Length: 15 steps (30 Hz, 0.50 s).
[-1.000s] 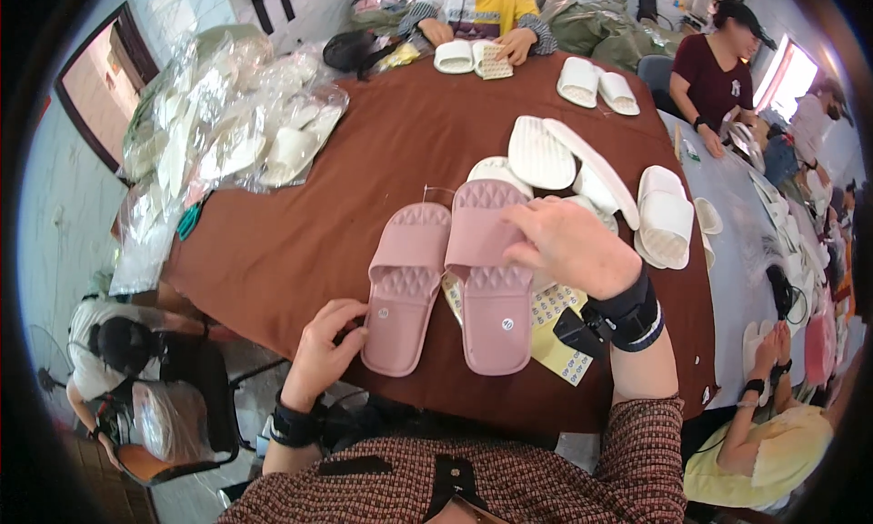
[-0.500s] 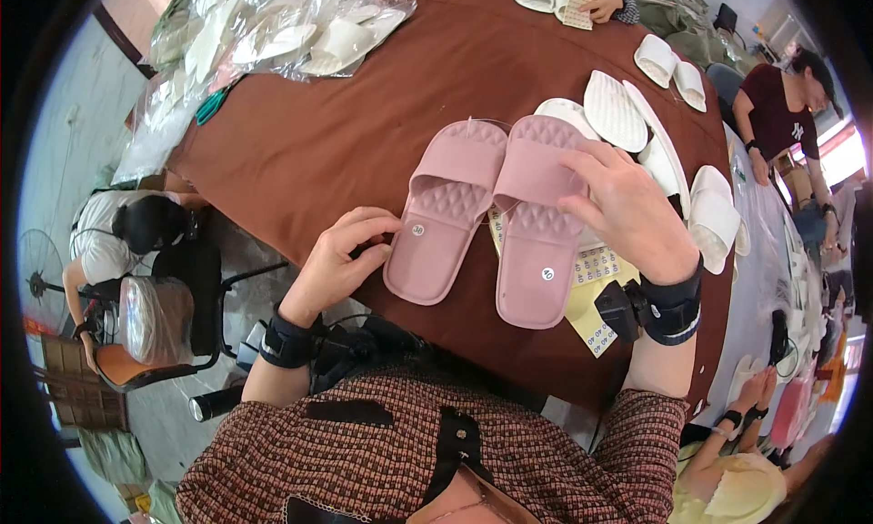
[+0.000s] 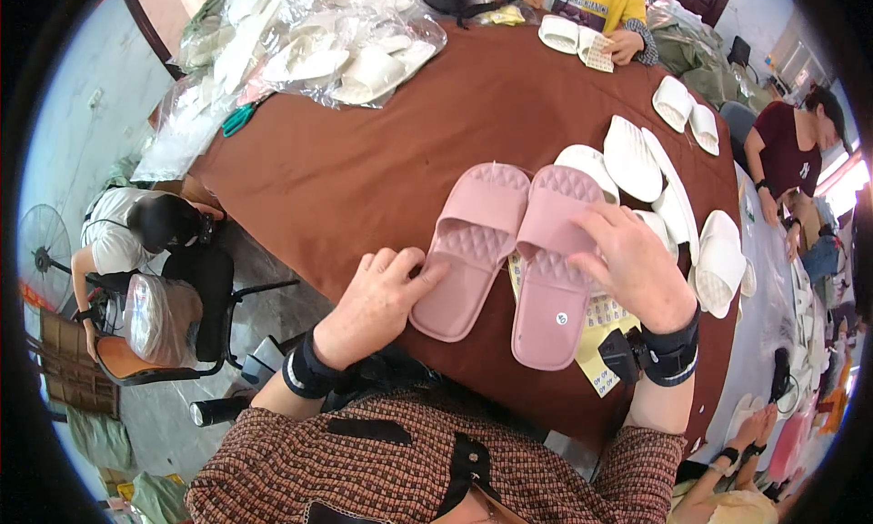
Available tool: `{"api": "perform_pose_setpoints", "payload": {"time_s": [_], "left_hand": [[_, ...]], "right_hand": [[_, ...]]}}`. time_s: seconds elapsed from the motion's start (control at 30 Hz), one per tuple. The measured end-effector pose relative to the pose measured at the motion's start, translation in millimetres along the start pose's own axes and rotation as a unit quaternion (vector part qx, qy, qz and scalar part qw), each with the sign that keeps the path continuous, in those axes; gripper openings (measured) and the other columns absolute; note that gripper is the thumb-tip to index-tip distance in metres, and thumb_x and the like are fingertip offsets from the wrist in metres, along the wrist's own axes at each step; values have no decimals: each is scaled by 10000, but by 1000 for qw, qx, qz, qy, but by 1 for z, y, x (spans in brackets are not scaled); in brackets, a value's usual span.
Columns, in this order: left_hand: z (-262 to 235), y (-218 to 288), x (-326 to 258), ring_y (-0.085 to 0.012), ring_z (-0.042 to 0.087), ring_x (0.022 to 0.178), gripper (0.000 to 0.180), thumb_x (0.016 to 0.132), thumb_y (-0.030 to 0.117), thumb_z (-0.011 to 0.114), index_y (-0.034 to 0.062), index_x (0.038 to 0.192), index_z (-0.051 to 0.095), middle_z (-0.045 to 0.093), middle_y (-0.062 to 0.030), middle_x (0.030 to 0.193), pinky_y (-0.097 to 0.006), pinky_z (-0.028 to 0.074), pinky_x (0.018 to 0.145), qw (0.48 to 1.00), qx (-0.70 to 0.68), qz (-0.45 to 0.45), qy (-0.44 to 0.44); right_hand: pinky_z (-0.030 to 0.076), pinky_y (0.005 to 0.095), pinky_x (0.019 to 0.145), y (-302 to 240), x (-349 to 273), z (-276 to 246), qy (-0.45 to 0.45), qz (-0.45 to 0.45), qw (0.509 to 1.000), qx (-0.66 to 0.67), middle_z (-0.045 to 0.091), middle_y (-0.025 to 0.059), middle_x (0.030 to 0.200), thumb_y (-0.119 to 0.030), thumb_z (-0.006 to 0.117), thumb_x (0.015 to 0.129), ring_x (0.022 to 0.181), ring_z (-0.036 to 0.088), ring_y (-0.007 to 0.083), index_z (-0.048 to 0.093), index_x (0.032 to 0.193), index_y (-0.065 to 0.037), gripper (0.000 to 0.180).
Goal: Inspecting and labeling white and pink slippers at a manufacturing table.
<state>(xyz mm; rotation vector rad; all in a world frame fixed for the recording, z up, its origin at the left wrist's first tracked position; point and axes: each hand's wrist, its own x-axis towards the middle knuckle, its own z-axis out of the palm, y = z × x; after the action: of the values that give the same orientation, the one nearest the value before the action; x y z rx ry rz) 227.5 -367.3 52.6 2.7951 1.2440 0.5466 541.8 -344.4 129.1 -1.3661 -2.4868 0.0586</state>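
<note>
Two pink slide slippers with quilted insoles lie side by side on a brown cloth, toes away from me. My left hand (image 3: 368,297) is at the outer edge of the left slipper (image 3: 459,295), fingers bent and thumb laid on its insole. My right hand (image 3: 644,268) grips the right slipper (image 3: 546,338) by its strap and outer side. A small round white sticker (image 3: 561,319) shows on the right insole. Partly under that slipper is a yellow sheet of stickers (image 3: 593,365).
White slippers (image 3: 634,159) lie close beyond my right hand, with another pair (image 3: 684,115) farther off. Bagged white slippers (image 3: 373,69) and green-handled scissors (image 3: 238,119) are at the far left. Co-workers sit around the brown-covered table (image 3: 336,179), one (image 3: 145,224) bending at left.
My left hand has moved onto the left slipper, and its thumb now covers where a round sticker showed. The whole scene has shifted lower in view. My right hand keeps its hold.
</note>
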Motion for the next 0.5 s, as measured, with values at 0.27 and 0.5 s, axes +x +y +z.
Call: {"api": "perform_pose_setpoints", "payload": {"time_s": [0.27, 0.5], "left_hand": [[-6, 6, 6, -280, 522, 923, 483, 774, -17, 542, 126, 1228, 626, 537, -95, 1096, -384, 437, 846, 1000, -17, -14, -15], [-6, 8, 4, -289, 539, 936, 453, 778, -26, 548, 101, 1204, 636, 552, -99, 1089, -388, 446, 852, 999, -34, -17, 3]], "right_hand": [[479, 437, 830, -1, 0, -2, -13, 2, 1000, -17, 597, 130, 1045, -170, 694, 801, 990, 577, 323, 578, 1031, -23, 296], [481, 436, 818, -2, 0, -3, -14, 6, 1000, -11, 609, 144, 1005, -175, 693, 808, 972, 588, 316, 584, 991, -12, 268]]}}
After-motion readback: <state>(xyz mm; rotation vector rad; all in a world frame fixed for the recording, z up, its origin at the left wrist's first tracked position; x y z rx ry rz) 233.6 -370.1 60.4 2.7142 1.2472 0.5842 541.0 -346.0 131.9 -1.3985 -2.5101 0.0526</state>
